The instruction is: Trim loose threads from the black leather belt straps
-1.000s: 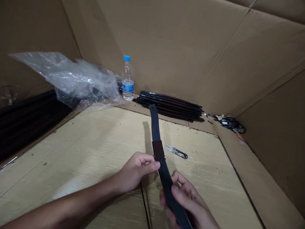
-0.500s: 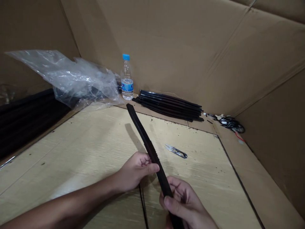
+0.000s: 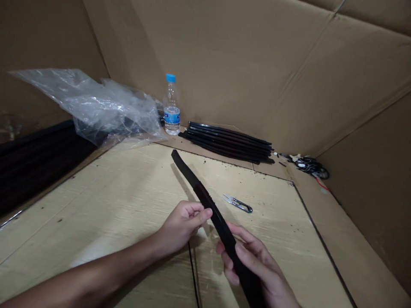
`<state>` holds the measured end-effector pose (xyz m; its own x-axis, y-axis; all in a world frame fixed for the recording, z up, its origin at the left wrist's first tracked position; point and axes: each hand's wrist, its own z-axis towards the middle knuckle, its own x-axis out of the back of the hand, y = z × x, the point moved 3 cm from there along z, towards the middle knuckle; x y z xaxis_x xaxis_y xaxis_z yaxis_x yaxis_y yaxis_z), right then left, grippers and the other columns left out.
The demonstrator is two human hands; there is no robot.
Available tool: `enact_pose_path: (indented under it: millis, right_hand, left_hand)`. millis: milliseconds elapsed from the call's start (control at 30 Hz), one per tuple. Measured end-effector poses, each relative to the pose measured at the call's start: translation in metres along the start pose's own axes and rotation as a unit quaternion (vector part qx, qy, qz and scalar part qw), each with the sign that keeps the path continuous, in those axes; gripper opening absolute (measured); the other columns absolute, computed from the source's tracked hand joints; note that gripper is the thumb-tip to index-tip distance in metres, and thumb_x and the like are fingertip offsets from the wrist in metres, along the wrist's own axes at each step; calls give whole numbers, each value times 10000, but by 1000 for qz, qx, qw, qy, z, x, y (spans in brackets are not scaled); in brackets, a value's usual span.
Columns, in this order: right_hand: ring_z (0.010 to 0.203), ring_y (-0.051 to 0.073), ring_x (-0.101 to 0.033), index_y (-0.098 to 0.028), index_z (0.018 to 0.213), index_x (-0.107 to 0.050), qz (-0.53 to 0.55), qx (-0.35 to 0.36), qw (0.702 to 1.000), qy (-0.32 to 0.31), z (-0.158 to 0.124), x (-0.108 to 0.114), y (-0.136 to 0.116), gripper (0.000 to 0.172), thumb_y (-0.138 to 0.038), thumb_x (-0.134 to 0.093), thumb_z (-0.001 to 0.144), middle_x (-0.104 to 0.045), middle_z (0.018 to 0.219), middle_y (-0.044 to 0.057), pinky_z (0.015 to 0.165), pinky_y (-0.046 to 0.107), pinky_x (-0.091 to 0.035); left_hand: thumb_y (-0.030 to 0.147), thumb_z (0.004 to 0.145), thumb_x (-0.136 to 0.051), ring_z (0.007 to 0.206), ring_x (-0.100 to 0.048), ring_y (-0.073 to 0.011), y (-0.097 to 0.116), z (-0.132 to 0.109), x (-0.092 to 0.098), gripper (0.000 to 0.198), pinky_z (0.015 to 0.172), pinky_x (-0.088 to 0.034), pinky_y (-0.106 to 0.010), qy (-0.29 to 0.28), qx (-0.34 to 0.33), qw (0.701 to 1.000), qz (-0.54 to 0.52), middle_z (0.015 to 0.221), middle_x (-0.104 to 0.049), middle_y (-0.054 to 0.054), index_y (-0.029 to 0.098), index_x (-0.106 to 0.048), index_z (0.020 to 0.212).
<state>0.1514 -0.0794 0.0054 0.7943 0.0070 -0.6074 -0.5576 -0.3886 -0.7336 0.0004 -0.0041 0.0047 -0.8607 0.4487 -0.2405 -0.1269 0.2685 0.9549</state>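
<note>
- Two hands are on the black strip [image 3: 205,196]: my right hand [image 3: 257,267] has its fingers wrapped round the lower end, clamped tight, while my left hand [image 3: 181,226] closes thumb and fingertips on the strip's edge, lightly as far as I can tell from here.
- The strip is held up over the pale board [image 3: 276,244], its free end reaching away from me. If my left hand slips, the right alone carries that long end, and it could droop or swing.
- Small snips [image 3: 237,204] lie open-looking on the board, just beside the strip. A swing could knock them, and their blades could nick the strip or a finger.
- Farther off, a stack of black strips [image 3: 226,143] lies near an upright water bottle [image 3: 171,113]. A wide swing could scatter the stack or tip the bottle.
- A plastic bag [image 3: 109,113] sits beyond, where the free end could snag.
</note>
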Motion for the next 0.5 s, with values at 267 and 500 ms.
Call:
enact_pose_path:
  millis: [267,500]
  right_hand:
    - [485,27,-447,-134,769,-609,-84,-69,991,-77,-5,-8,-1,392,-288,-898,552,-573,586,-48,437,125,-317]
    - [372,16,-488,-198,840,-412,-59,-69,991,-103,-6,-10,4,425,-279,-808,712,-707,682,5,384,109,-355]
  left_hand:
    - [591,695,-689,598,-501,-149,-4,-5,-9,473,590,-405,-266,-120,11,989,-81,615,-568,-24,120,-652,707]
    - [508,745,-680,643,-487,-143,-4,-5,-3,420,579,-365,-245,-80,10,996,-46,730,-609,-60,90,-687,786]
